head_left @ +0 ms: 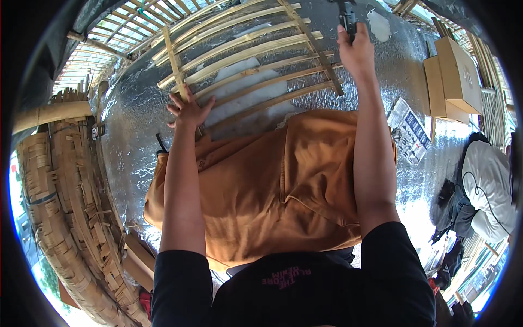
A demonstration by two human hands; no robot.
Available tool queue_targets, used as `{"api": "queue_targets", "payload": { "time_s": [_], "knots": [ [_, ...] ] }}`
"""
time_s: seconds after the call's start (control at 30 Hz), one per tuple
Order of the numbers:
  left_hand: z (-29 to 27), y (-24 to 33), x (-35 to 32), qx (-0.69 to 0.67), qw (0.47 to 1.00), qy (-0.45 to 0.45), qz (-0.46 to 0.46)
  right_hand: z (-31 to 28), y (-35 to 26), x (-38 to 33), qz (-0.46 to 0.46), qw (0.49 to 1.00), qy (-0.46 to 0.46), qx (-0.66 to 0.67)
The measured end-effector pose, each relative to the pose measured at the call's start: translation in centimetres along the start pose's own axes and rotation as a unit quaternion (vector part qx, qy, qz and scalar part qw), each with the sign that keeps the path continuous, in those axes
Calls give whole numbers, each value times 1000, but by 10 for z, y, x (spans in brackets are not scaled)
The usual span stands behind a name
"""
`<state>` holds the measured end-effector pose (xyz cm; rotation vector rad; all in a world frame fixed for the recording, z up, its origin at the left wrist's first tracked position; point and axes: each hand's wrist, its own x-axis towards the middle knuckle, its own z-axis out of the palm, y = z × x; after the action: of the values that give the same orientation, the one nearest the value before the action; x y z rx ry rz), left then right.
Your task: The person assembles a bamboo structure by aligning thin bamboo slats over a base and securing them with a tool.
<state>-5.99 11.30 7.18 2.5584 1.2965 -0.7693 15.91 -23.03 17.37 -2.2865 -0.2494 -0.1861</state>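
Note:
A slatted frame of pale wooden or bamboo strips point(248, 57) lies on the silvery floor sheet in front of me, with cross strips near its two ends. My left hand point(188, 110) is spread at the near end of the left cross strip point(173, 57), its fingers apart and touching the wood. Beyond the right cross strip point(316, 49), my right hand point(358, 53) is closed around the handle of a dark tool point(346, 19). The tool's head runs to the top edge of the picture, so its exact kind is unclear.
Brown cloth point(256, 191) covers my lap. Woven bamboo rolls point(60, 207) stand at left. Cardboard boxes point(455, 79), a printed sheet point(408, 131) and a white bundle point(487, 185) are at right. White patches point(379, 25) mark the silvery sheet point(136, 125).

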Motion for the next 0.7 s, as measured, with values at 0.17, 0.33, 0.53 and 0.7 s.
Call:
{"api": "queue_targets", "payload": {
  "time_s": [0.17,0.33,0.53,0.7],
  "knots": [
    [4,-11,8,-5,1000,5,-3,-25,10,4,-70,994,51,60],
    [4,0,3,-6,1000,6,8,-15,35,0,39,980,-133,-143],
    [8,-11,12,-10,1000,26,-3,-17,28,-2,31,926,-293,-237],
    [11,-9,15,-22,999,28,14,-26,14,0,-31,995,-94,-12]
  ]
}}
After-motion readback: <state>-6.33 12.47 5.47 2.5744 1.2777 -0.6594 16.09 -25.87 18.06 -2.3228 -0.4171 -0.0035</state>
